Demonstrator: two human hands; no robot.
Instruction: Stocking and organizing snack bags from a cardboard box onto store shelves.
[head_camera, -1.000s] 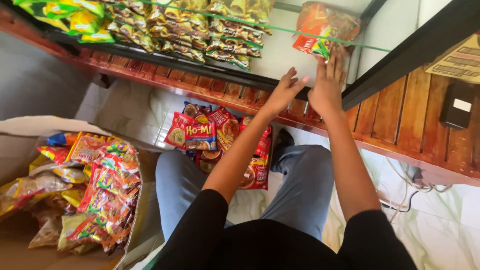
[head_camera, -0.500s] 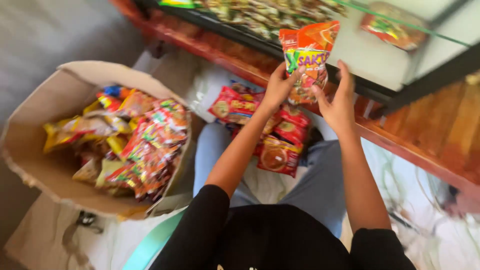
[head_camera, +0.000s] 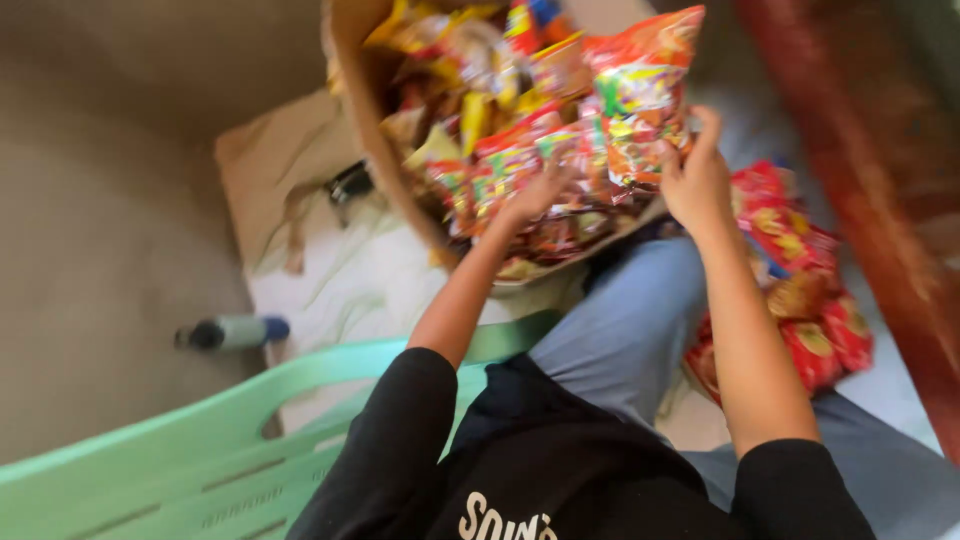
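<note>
My right hand (head_camera: 695, 175) grips an orange-red snack packet (head_camera: 640, 95) and holds it over a brown cardboard box (head_camera: 375, 130) filled with several colourful snack packets (head_camera: 500, 110). My left hand (head_camera: 535, 195) reaches into the same box, its fingers resting among the packets there; whether it grasps one is blurred. Both arms wear black sleeves. The whole view is motion-blurred.
A pile of red snack packets (head_camera: 800, 290) lies on the floor between my legs, beside a red-brown wooden ledge (head_camera: 880, 190). A mint-green plastic chair (head_camera: 210, 450) is under me at the lower left. A small bottle (head_camera: 235, 332) lies on the floor; a flat cardboard flap (head_camera: 270, 170) spreads left of the box.
The view has swung left and down from the glass shelf to the box. My right hand carried the orange packet from the shelf to over the box; my left hand dropped into the packets.
</note>
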